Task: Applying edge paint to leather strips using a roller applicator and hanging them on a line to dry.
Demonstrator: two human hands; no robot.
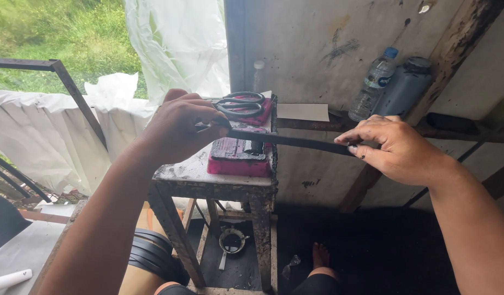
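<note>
Left hand pinching one end of a black strip, right hand gripping the other, strip stretched past the counter edge, open air below, scissors behind.

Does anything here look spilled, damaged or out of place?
Yes: the small table is smeared with black grime, and so is the pink block. The left hand and right hand stretch a black strip above it. Scissors lie flat.

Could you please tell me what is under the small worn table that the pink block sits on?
Under the table, a small round pot with dark contents sits on the lower shelf. Black rings lie beside its left leg. The left arm covers whatever lies further left.
</note>
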